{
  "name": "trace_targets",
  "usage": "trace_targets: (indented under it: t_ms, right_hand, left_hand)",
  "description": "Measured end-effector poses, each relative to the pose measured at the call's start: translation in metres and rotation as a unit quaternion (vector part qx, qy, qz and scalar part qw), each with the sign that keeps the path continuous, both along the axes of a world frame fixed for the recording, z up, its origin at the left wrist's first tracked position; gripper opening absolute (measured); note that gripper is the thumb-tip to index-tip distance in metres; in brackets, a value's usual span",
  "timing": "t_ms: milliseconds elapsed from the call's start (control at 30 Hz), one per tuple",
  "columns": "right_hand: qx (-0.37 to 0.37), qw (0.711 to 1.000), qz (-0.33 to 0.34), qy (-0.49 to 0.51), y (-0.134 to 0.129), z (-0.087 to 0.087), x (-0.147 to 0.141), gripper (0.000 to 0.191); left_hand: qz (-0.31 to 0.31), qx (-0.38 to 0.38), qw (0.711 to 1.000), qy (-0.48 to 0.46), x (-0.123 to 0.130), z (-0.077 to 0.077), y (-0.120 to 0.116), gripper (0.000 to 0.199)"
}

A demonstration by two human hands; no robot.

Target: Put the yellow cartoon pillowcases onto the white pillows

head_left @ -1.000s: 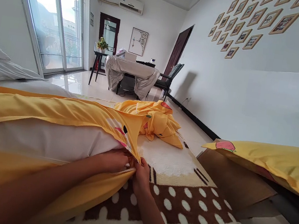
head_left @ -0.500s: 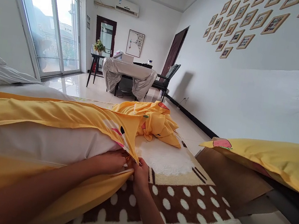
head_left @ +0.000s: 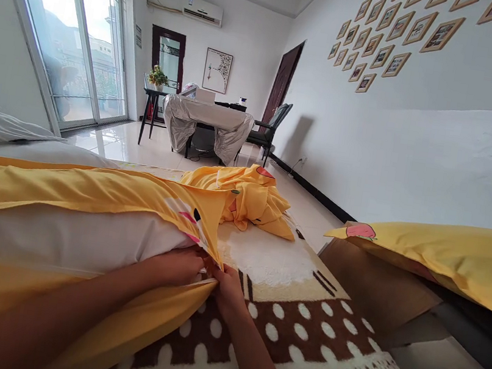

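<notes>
A yellow bedding cover (head_left: 88, 189) with a printed pattern lies along the left, its long side gaping. White padded filling (head_left: 80, 240) bulges in that opening. My left hand (head_left: 187, 265) reaches across the gap to the cover's corner, its fingers bent together there and partly hidden. Right beside it, my right hand (head_left: 227, 286) pinches the same corner between thumb and fingers. The two hands almost touch. A small white bit shows under the left fingers.
A crumpled yellow cloth (head_left: 253, 201) lies ahead on the brown-and-cream patterned blanket (head_left: 285, 320). At right, a yellow pillow (head_left: 457, 253) rests on a brown cardboard-like surface (head_left: 378, 290). White bedding (head_left: 9, 127) is at far left. Beyond stand a draped table (head_left: 210, 114) and a chair (head_left: 273, 128).
The view has shifted slightly, moving the room a little leftward. Both hands stay at the cover's corner with hardly any movement.
</notes>
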State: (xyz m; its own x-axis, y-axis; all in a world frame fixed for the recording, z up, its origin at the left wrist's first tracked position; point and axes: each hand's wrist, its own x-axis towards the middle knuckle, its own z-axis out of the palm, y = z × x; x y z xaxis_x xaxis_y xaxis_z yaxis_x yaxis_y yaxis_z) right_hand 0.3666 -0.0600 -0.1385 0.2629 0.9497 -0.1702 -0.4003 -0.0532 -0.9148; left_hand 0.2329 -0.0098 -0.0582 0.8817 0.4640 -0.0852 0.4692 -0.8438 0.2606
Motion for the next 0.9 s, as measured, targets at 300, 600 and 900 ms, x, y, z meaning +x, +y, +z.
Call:
trace_targets:
  t_ms: [300,600,900]
  right_hand:
    - [-0.018,0.997,-0.052,-0.061,0.002,-0.004,0.006,0.029]
    - [-0.021,0.993,-0.082,-0.085,0.001,-0.004,0.005,0.016]
    - [-0.012,0.990,-0.112,-0.084,-0.004,0.000,-0.001,0.023]
  left_hand:
    - [-0.028,-0.087,0.991,-0.102,0.005,0.003,0.007,0.029]
    - [0.022,-0.143,0.983,-0.114,0.010,0.009,0.008,0.030]
    - [0.089,-0.137,0.984,-0.072,0.018,-0.016,0.022,0.035]
